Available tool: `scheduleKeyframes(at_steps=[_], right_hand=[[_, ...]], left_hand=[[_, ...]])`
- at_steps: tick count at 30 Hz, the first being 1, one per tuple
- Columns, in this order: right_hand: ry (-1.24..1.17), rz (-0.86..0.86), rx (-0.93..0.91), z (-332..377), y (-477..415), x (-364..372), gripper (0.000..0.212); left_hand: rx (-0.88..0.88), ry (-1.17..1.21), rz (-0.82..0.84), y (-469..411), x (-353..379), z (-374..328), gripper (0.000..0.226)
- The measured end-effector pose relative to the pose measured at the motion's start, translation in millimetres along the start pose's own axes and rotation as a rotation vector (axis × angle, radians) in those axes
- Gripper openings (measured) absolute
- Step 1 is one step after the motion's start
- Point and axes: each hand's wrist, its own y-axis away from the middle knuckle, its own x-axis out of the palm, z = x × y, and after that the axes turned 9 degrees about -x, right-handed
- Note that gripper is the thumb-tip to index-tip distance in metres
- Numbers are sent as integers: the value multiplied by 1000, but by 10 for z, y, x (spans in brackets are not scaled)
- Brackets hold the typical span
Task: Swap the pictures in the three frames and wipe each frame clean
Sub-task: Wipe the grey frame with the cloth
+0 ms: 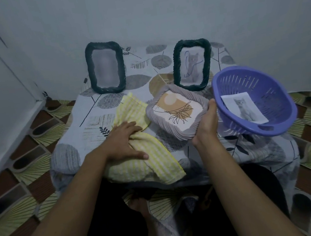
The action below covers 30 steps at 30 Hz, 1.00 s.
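The left hand (123, 140) lies flat, fingers spread, on a yellow checked cloth (148, 158) at the near edge of the tabletop (92, 126); its grip is open. The right hand (206, 125) has closed its grip on the near right corner of a grey woven frame (177, 113), tilted, holding a leaf print. Two dark woven frames stand behind: the left one (106, 67) shows a blurred picture, the right one (192, 64) what looks like a cat drawing. A purple basket (255, 98) on the right holds a loose cat picture (245, 108).
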Motion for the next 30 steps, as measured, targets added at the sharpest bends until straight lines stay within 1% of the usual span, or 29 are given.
scheduleKeyframes(at_steps=[4,7,9,10,12,14,15,17,19,21,23,25,27,30], right_hand=[[-9,1,5,-41,18,25,54],[-11,15,17,-51,26,46,55],[-7,15,14,-59,29,56,56],[-9,17,14,-58,31,62,57],[-11,25,16,-61,33,75,56],[-12,34,23,-57,47,92,56],[-13,36,27,-55,57,103,55],[-14,42,40,-57,71,119,55],[-12,46,57,-63,81,130,56],[-11,44,53,-65,87,140,55],[-15,48,53,-64,92,150,53],[-11,47,53,-59,104,164,52],[-7,46,54,-60,115,174,50],[13,44,46,-84,133,175,50]], left_hand=[[-44,257,-127,4,-35,9,77],[-120,317,-259,-14,-58,15,46],[-177,337,-400,-67,-84,3,22],[-217,350,-471,-97,-98,3,18],[-296,399,-597,-148,-139,13,28],[-331,416,-718,-157,-196,9,38],[-345,383,-769,-147,-217,-8,44],[-369,214,-837,-118,-227,-48,53],[-365,11,-814,-92,-176,-77,50],[-342,-93,-693,-81,-73,-77,41],[-324,-147,-546,-69,56,-58,49],[-323,-175,-463,-55,164,-20,60],[-334,-173,-468,-55,193,32,59],[-371,-157,-549,-79,147,111,44]])
